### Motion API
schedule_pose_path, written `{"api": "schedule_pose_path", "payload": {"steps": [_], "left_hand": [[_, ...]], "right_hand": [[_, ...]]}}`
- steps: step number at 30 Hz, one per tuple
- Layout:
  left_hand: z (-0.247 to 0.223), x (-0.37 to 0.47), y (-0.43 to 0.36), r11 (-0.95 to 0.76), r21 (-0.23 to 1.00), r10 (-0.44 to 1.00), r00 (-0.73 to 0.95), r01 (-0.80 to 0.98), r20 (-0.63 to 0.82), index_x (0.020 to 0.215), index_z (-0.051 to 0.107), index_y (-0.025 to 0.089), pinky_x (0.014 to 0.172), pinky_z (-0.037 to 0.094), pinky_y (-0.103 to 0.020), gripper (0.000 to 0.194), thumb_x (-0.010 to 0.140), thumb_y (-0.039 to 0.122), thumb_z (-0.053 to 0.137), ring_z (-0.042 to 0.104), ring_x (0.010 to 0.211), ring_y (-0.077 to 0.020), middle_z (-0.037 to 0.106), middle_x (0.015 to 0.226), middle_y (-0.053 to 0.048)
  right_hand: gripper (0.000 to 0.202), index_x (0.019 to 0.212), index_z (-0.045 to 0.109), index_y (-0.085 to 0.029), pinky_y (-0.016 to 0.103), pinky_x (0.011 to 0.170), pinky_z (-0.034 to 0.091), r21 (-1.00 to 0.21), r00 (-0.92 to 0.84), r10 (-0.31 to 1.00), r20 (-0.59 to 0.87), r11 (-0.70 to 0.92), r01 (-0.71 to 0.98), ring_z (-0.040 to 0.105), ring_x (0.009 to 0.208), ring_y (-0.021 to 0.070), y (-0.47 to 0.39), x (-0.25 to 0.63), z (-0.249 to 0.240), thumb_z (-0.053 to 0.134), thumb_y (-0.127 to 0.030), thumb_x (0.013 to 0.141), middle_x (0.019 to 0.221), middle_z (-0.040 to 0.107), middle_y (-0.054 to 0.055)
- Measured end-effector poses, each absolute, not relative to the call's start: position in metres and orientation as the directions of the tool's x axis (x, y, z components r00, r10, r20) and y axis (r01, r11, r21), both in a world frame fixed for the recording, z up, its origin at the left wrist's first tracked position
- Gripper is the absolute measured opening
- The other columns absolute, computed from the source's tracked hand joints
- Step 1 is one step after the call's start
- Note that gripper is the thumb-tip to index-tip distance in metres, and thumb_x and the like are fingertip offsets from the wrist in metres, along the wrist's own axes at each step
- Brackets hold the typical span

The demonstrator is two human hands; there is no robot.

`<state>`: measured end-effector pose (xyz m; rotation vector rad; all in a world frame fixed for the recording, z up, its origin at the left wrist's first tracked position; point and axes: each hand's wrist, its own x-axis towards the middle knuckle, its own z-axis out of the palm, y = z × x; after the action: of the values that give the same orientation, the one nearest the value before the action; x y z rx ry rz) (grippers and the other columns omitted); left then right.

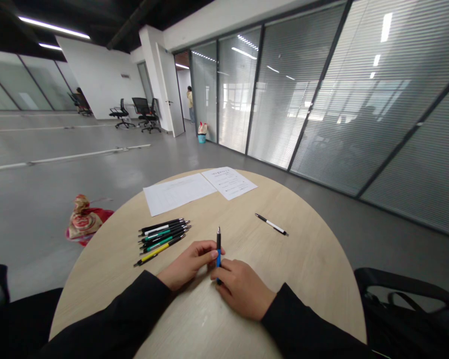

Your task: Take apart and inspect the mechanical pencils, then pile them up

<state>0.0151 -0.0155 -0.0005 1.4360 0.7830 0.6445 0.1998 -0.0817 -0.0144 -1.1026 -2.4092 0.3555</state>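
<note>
A blue and black pen [219, 249] stands roughly upright in the picture, between both hands near the middle of the round wooden table [280, 279]. My left hand [190, 262] has its thumb and fingers closed on the pen's middle. Around the lower part of the same pen, the fingers of my right hand [243, 286] are closed. Left of my hands lies a bunch of several pens [164, 234], black, white and green, with a yellow one [159, 251] at the near side. A white and black pen [271, 224] rests alone to the right.
Two printed paper sheets [179, 192] [230, 182] lie at the table's far edge. A red and tan bag [85, 222] is on the floor at left. Black chairs flank the table. A person [190, 103] stands beyond the open door [170, 92].
</note>
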Motion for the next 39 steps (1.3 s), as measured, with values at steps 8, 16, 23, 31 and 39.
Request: {"api": "schedule_pose_path", "payload": {"steps": [8, 16, 23, 31, 39], "left_hand": [[-0.006, 0.014, -0.011, -0.013, 0.994, 0.781, 0.621, 0.112, -0.06, 0.095, 0.073, 0.012, 0.068, 0.038, -0.026, 0.034, 0.087, 0.044, 0.069, 0.049, 0.069, -0.014, 0.058, 0.071, 0.0], [-0.003, 0.015, -0.014, -0.065, 0.987, 0.776, 0.629, 0.145, -0.041, 0.097, 0.073, 0.013, 0.07, 0.04, -0.027, 0.035, 0.089, 0.046, 0.065, 0.05, 0.072, -0.0157, 0.061, 0.075, -0.002], [-0.001, 0.016, -0.014, -0.061, 0.989, 0.766, 0.642, 0.138, -0.043, 0.097, 0.073, 0.013, 0.069, 0.04, -0.026, 0.035, 0.089, 0.046, 0.065, 0.05, 0.07, -0.0156, 0.06, 0.073, -0.001], [0.002, 0.017, -0.016, -0.081, 0.985, 0.776, 0.63, 0.153, -0.034, 0.092, 0.073, 0.013, 0.068, 0.039, -0.027, 0.038, 0.087, 0.05, 0.065, 0.048, 0.069, -0.0153, 0.058, 0.07, 0.0], [0.002, 0.018, -0.017, -0.071, 0.987, 0.784, 0.62, 0.143, -0.033, 0.089, 0.071, 0.012, 0.067, 0.038, -0.026, 0.038, 0.088, 0.05, 0.065, 0.047, 0.068, -0.0149, 0.056, 0.069, 0.0]], "right_hand": [[0.009, 0.095, 0.064, -0.02, 0.029, 0.076, 0.043, -0.369, -0.577, 0.77, 0.272, 0.637, 0.676, 0.061, 0.088, 0.0182, -0.081, 0.2, -0.015, 0.058, -0.014, 0.092, 0.096, 0.065, 0.004], [0.011, 0.097, 0.063, -0.021, 0.03, 0.081, 0.044, -0.397, -0.584, 0.766, 0.27, 0.641, 0.658, 0.06, 0.095, 0.0195, -0.083, 0.2, -0.014, 0.063, -0.017, 0.087, 0.103, 0.063, 0.005], [0.012, 0.099, 0.062, -0.021, 0.031, 0.081, 0.045, -0.389, -0.587, 0.77, 0.248, 0.634, 0.668, 0.06, 0.095, 0.0202, -0.083, 0.199, -0.013, 0.066, -0.021, 0.087, 0.104, 0.064, 0.005], [0.009, 0.094, 0.062, -0.019, 0.029, 0.076, 0.043, -0.357, -0.577, 0.774, 0.261, 0.633, 0.687, 0.06, 0.087, 0.0184, -0.082, 0.198, -0.015, 0.053, -0.017, 0.095, 0.096, 0.065, 0.005], [0.011, 0.097, 0.061, -0.02, 0.03, 0.077, 0.043, -0.406, -0.586, 0.758, 0.287, 0.65, 0.642, 0.059, 0.088, 0.019, -0.084, 0.202, -0.014, 0.059, -0.017, 0.086, 0.099, 0.062, 0.005]]}}
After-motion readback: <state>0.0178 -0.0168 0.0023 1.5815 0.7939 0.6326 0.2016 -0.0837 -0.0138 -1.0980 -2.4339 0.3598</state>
